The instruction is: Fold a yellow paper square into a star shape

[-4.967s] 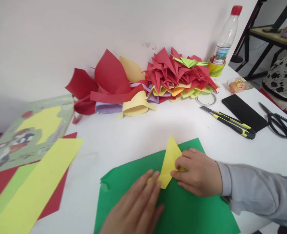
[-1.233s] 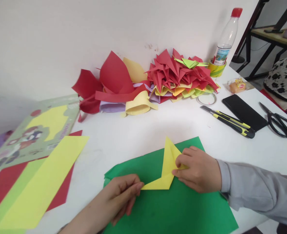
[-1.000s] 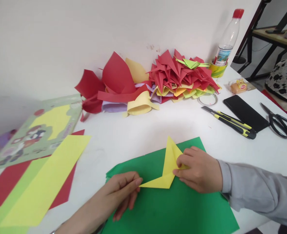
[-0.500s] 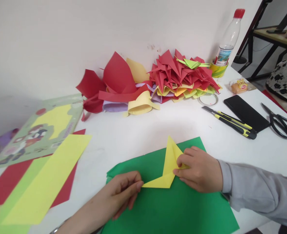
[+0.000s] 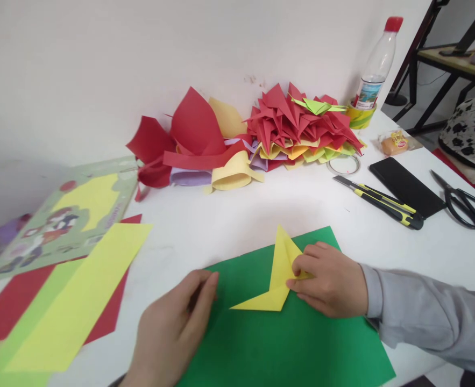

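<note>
A yellow folded paper (image 5: 278,271), creased into a pointed V shape, lies on a green sheet (image 5: 293,344) in front of me. My right hand (image 5: 332,280) has curled fingers pressed onto the paper's right side and pins it down. My left hand (image 5: 172,328) is off the paper, a little left of its lower tip, at the green sheet's left edge. Its fingers are loosely stretched forward and hold nothing.
Folded red, yellow and purple paper shapes (image 5: 297,121) are piled by the wall. A bottle (image 5: 376,62), tape ring (image 5: 344,164), utility knives (image 5: 382,201), black phone (image 5: 406,185) and scissors (image 5: 463,201) lie right. Yellow strips (image 5: 79,293), red paper and a paper pack (image 5: 65,217) lie left.
My left hand has let go of the yellow paper's lower tip and drawn back to the left. The right hand and the paper have stayed put.
</note>
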Available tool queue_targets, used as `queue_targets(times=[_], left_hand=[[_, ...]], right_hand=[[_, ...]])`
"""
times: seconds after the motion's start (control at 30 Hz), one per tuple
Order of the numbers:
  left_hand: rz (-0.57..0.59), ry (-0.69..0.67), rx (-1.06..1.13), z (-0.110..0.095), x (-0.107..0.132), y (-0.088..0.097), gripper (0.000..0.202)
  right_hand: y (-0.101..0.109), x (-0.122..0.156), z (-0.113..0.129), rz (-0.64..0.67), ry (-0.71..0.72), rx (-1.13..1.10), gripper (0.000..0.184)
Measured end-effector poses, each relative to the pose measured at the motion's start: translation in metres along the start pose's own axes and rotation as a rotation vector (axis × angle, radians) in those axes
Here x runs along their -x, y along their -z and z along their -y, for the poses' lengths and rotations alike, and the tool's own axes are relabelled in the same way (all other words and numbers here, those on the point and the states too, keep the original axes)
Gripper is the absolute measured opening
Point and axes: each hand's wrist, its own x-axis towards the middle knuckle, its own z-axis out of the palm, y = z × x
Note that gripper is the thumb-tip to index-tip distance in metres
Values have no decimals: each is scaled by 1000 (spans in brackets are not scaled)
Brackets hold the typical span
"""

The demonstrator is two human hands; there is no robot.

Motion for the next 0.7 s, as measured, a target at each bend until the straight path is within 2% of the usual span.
queue_targets(times=[0.03,0.07,0.1,0.13,0.17,0.23,0.37,0.5,0.7], left_hand=[[-123,-169,-87,-5,6,-2,31],[-173,-374,-125,-10,13,-6,24],[-162,-569,-146,-15,20,-10,22],[-128,-709,-182,-20,27,-15,23],[-128,-793,-219,-23,33,-20,24],[-104,-863,-294,-26,41,-30,26],[-61,-833,-374,-19,46,-43,30],[-28,-843,-405,-12,48,-45,32],[-6,-867,-468,-12,49,-47,32]], right_hand=[[0,0,0,-7,2,3,15],[1,-1,1,-12,4,9,15],[1,-1,1,-14,6,17,15],[2,-2,2,-15,7,25,14],[2,-2,2,-13,8,34,14],[3,-3,2,-5,11,45,13],[4,-4,3,-1,19,62,12],[4,-3,4,14,31,87,12],[7,-3,4,62,76,67,20]])
